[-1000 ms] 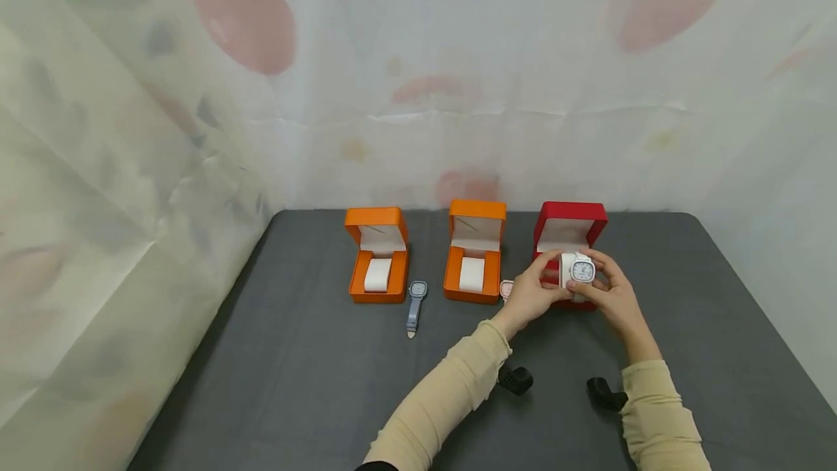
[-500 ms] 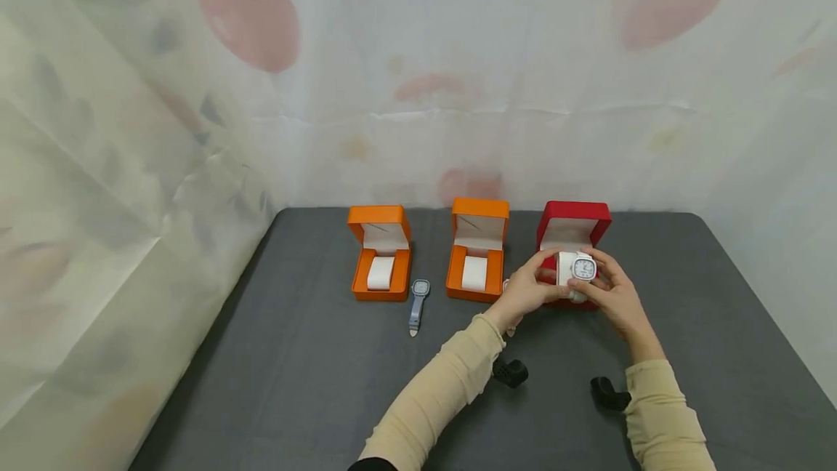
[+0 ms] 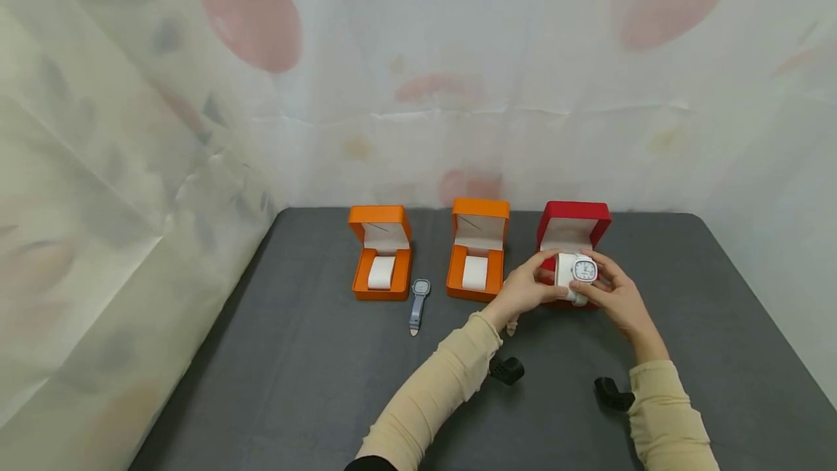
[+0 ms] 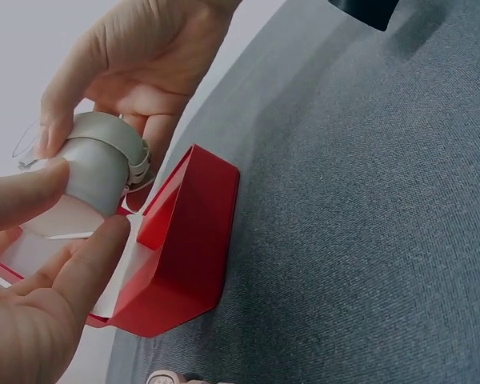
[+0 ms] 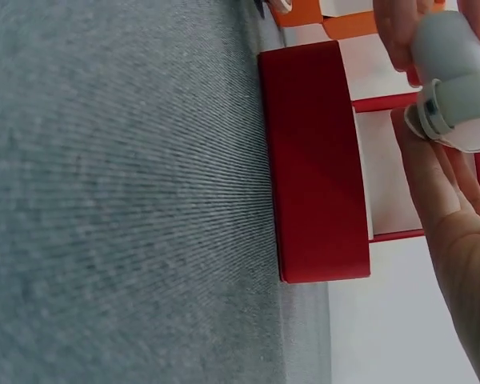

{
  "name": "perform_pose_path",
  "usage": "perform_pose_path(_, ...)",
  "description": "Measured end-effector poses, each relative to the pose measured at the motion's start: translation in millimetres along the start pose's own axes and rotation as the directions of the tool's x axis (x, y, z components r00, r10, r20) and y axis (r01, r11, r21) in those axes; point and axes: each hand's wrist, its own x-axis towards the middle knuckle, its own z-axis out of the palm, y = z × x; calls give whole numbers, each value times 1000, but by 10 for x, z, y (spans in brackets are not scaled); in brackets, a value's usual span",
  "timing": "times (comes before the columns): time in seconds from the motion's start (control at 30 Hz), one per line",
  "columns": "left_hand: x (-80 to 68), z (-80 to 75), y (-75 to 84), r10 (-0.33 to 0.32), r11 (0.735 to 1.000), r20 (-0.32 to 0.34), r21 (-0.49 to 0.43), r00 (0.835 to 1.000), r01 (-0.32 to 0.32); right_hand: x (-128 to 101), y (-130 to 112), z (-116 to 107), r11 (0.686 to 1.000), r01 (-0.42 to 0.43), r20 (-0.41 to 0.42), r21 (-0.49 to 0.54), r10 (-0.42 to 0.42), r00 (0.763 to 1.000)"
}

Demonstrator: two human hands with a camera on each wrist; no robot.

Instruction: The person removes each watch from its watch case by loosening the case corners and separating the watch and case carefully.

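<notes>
A white watch (image 3: 585, 270) with a squarish face is strapped around a white cushion (image 3: 562, 270), above the open red watch box (image 3: 575, 211). My left hand (image 3: 523, 291) grips the cushion's left end between thumb and fingers. From the right, my right hand (image 3: 615, 300) holds the watch, its thumb and fingers on either side of the face. The buckled strap (image 4: 136, 164) shows at the cushion's back in the left wrist view. Both hands hide much of the box's base (image 5: 320, 168), over which the cushion is held.
Two open orange watch boxes (image 3: 362, 283) (image 3: 456, 278), each with a white cushion inside, stand to the left. A blue watch (image 3: 418, 305) lies between them, nearer the front. A pink watch (image 3: 512, 327) is partly hidden under my left wrist. A patterned curtain (image 3: 405, 144) hangs behind the table.
My left forearm has shifted slightly left, covering the pink watch's face and showing its strap end. Both hands keep their hold on the watch and cushion, nearly still.
</notes>
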Motion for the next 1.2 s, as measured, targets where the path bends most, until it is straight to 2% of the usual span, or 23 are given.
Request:
perform_pose_path(0.1, 0, 7, 6, 0, 999, -5, -38, 1000, 0, 10, 12, 0, 1000, 9, -10, 17, -9, 1000)
perform_pose_path(0.2, -1, 13, 1, -12, 998, -5, -60, 1000, 12, 9, 23, -4, 1000, -1, -12, -21, 1, 1000)
perform_pose_path(0.37, -16, 5, -40, -51, 987, 51, -148, 997, 58, -24, 53, -19, 991, -65, -9, -113, 64, 998)
perform_pose_path(0.47, -3, -21, -51, -65, 982, 78, -171, 995, 77, -20, 66, -33, 989, -80, 12, -123, 82, 997)
perform_pose_path(0.6, 11, -47, -50, -53, 984, 100, -163, 994, 69, -15, 92, -40, 996, -53, 40, -65, 56, 998)
perform_pose_path(0.7, 12, -54, -43, -39, 984, 110, -170, 993, 57, -22, 117, -43, 1000, -11, 47, 26, 10, 999)
perform_pose_path(0.87, 0, -60, -31, -23, 982, 116, -183, 993, 44, -30, 141, -42, 987, 74, 58, 141, -83, 995)
perform_pose_path(0.97, -2, -69, -43, -21, 976, 131, -213, 991, 48, -38, 149, -47, 984, 89, 66, 152, -100, 993)
perform_pose_path(1.2, 9, -105, -67, -11, 970, 167, -238, 986, 51, -46, 149, -81, 991, 52, 95, 121, -64, 993)
